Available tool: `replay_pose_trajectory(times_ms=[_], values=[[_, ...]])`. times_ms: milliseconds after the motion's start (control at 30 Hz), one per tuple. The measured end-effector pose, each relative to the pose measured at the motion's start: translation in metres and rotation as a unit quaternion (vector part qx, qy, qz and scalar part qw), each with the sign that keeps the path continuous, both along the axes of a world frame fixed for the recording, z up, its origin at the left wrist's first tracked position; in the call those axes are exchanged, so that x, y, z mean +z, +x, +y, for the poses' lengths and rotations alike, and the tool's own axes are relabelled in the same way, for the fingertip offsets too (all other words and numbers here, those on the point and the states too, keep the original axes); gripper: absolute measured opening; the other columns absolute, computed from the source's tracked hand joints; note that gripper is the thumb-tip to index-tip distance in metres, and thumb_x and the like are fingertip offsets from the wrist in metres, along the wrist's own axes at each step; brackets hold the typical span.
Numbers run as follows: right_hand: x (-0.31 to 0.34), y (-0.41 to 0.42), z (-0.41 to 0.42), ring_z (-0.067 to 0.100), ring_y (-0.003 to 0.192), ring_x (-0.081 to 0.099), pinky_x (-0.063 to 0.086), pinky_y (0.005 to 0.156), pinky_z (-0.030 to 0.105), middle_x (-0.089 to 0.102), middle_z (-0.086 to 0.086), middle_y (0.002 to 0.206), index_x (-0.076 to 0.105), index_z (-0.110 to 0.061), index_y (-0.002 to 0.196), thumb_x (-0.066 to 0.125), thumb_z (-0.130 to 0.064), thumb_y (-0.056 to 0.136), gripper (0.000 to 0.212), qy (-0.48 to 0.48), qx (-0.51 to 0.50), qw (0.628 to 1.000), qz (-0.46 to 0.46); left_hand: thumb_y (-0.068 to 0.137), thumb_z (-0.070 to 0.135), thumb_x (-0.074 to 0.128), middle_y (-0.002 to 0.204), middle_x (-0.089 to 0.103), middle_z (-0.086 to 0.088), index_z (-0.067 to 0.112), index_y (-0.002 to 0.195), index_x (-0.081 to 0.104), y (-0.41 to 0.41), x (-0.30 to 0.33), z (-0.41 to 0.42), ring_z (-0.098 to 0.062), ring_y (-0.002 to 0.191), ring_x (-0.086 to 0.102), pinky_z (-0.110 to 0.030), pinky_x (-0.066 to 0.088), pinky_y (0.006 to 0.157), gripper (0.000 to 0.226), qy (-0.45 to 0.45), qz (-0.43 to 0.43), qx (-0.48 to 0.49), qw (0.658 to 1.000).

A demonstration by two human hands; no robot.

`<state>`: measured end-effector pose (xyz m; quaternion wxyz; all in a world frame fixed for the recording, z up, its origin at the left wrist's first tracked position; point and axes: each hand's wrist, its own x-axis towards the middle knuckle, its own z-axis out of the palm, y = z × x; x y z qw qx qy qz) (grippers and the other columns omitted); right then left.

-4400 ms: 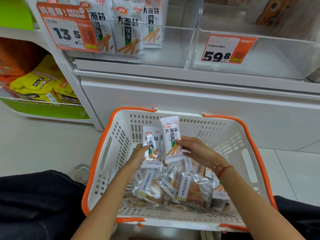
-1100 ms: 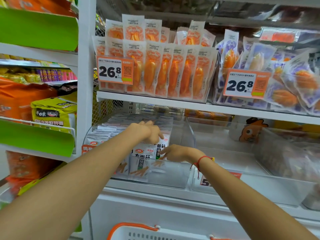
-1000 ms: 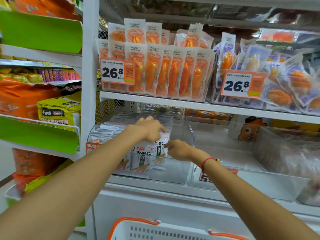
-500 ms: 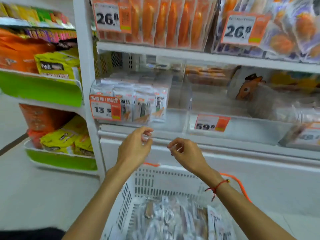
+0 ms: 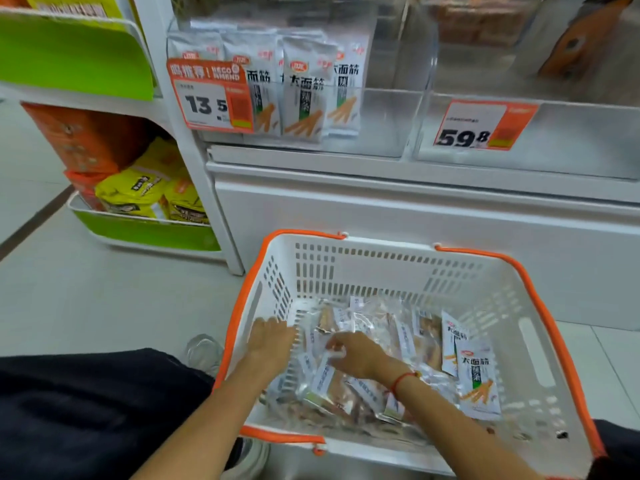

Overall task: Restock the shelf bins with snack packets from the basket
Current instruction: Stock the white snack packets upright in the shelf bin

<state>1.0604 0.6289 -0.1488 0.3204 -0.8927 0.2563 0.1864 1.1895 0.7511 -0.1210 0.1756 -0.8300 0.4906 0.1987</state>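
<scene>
Both your hands are down in the basket [image 5: 460,271] among the snack packets [image 5: 479,379]. Your left hand [image 5: 272,341] lies flat, grip loose and empty; your right hand [image 5: 356,355] looks curled onto a clear packet [image 5: 329,379], but it's blurry, can't tell.

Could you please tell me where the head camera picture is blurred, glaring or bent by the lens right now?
In the head view, motion blur smears both hands, left and right, and the clear packets in the basket; the price tag reads sharply; soft glare whitens the clear bin; the wide lens bows the shelf edge.
</scene>
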Motion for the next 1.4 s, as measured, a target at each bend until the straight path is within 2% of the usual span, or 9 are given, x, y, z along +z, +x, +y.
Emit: replay_pose_trajectory(times_ms=[200, 500, 667, 767, 900, 1033, 1133, 1267, 1400], values=[[-0.033, -0.003, 0.002, 0.029, 0.137, 0.020, 0.025, 0.110, 0.045, 0.028, 0.007, 0.147, 0.034, -0.027, 0.144, 0.056, -0.036, 0.088, 0.061, -0.162, 0.101, 0.979, 0.077, 0.094, 0.029, 0.053, 0.144, 0.040, -0.004, 0.015, 0.136, 0.046, -0.002, -0.045, 0.008, -0.024, 0.136, 0.028, -0.041, 0.013, 0.116, 0.045, 0.192, -0.144, -0.134, 0.961], [-0.032, -0.010, -0.010, 0.022, 0.137, 0.023, 0.025, 0.114, 0.041, 0.030, -0.002, 0.149, 0.030, -0.026, 0.145, 0.068, -0.050, 0.079, 0.080, -0.069, 0.080, 0.994, 0.006, 0.084, 0.013, 0.062, 0.096, 0.065, -0.004, 0.010, 0.112, 0.059, 0.015, 0.010, -0.016, -0.020, 0.087, 0.062, -0.027, 0.048, 0.070, 0.028, 0.006, 0.113, 0.144, 0.983], [-0.004, -0.011, -0.007, 0.017, 0.121, 0.043, 0.041, 0.100, 0.031, 0.038, -0.003, 0.139, 0.028, -0.022, 0.143, 0.077, -0.043, 0.073, 0.087, 0.099, -0.019, 0.994, -0.040, 0.083, 0.005, 0.060, 0.046, 0.058, 0.000, 0.009, 0.069, 0.058, 0.022, 0.050, -0.040, -0.008, 0.041, 0.057, -0.023, 0.050, 0.051, 0.015, -0.152, 0.389, 0.377, 0.826], [0.016, -0.014, -0.018, 0.019, 0.084, 0.060, 0.050, 0.069, 0.026, 0.057, 0.001, 0.115, 0.035, -0.013, 0.130, 0.063, -0.030, 0.089, 0.052, 0.101, -0.087, 0.986, -0.100, 0.088, 0.018, 0.063, 0.067, 0.072, -0.003, 0.004, 0.094, 0.066, 0.012, 0.059, -0.042, -0.011, 0.060, 0.070, -0.022, 0.053, 0.053, 0.015, -0.206, 0.500, 0.435, 0.720], [0.039, -0.034, -0.048, 0.019, 0.081, 0.068, 0.056, 0.071, 0.034, 0.066, 0.003, 0.103, 0.049, -0.013, 0.118, 0.047, -0.022, 0.099, 0.021, 0.148, -0.122, 0.970, -0.149, 0.084, 0.068, 0.044, 0.106, 0.069, -0.003, 0.015, 0.113, 0.062, -0.003, 0.058, -0.046, -0.016, 0.088, 0.063, -0.027, 0.047, 0.068, 0.063, -0.241, 0.610, 0.427, 0.622], [0.059, -0.051, -0.069, 0.010, 0.060, 0.050, 0.039, 0.062, 0.020, 0.058, -0.006, 0.066, 0.069, -0.012, 0.105, 0.060, -0.022, 0.093, 0.018, 0.201, -0.135, 0.961, -0.133, 0.088, 0.051, 0.055, 0.123, 0.057, 0.010, 0.030, 0.118, 0.053, -0.036, 0.051, -0.057, -0.014, 0.110, 0.052, -0.033, 0.044, 0.092, 0.037, -0.287, 0.562, 0.321, 0.706], [0.069, -0.058, -0.086, 0.007, 0.070, 0.056, 0.043, 0.068, 0.019, 0.063, -0.001, 0.079, 0.068, -0.008, 0.112, 0.065, -0.020, 0.089, 0.025, 0.197, -0.087, 0.975, -0.053, 0.095, 0.028, 0.054, 0.122, 0.063, -0.004, 0.014, 0.119, 0.054, -0.060, 0.042, -0.068, -0.016, 0.104, 0.060, -0.021, 0.048, 0.072, 0.028, -0.370, 0.543, 0.360, 0.662], [0.071, -0.084, -0.123, 0.020, 0.109, 0.058, 0.045, 0.094, 0.027, 0.060, 0.008, 0.126, 0.051, -0.008, 0.133, 0.064, -0.013, 0.088, 0.047, 0.008, -0.024, 0.995, 0.096, 0.096, 0.023, 0.054, 0.115, 0.065, -0.008, 0.012, 0.114, 0.056, -0.070, 0.032, -0.074, -0.022, 0.098, 0.065, -0.030, 0.053, 0.078, 0.021, -0.402, 0.530, 0.427, 0.612], [0.032, -0.137, -0.137, 0.027, 0.126, 0.042, 0.040, 0.101, 0.037, 0.047, 0.008, 0.136, 0.044, -0.013, 0.136, 0.055, -0.017, 0.088, 0.049, -0.254, 0.039, 0.937, 0.239, 0.098, 0.025, 0.050, 0.102, 0.069, -0.011, 0.006, 0.105, 0.063, -0.070, 0.020, -0.074, -0.023, 0.084, 0.066, -0.035, 0.052, 0.078, 0.024, -0.338, 0.551, 0.486, 0.588]])
